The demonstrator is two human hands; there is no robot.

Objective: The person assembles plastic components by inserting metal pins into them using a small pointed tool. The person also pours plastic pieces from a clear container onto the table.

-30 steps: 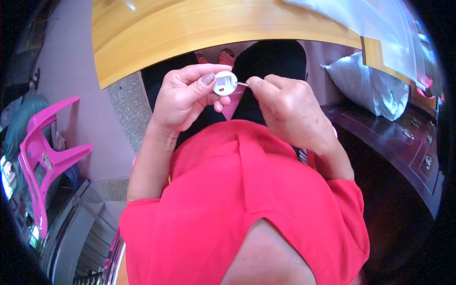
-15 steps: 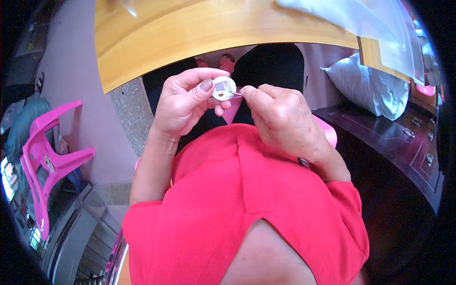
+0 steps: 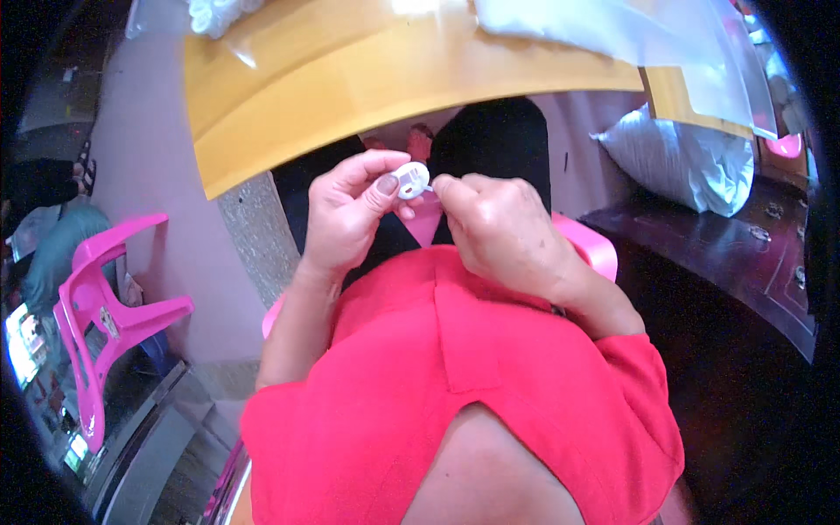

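Just below the yellow table's [image 3: 367, 79] edge, the left hand [image 3: 350, 214] pinches a small round white plastic part [image 3: 411, 179]; the right hand's [image 3: 499, 232] fingertips close on its right side. Beyond, a clear plastic sheet [image 3: 630, 35] lies on the table; right, a white bag [image 3: 678, 162].

small round white plastic part [image 3: 411, 180], flat face up, pinched between thumb and fingers [image 3: 372, 166]

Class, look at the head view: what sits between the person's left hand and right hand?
A small round white part, pinched in the left hand, with the right hand touching it.
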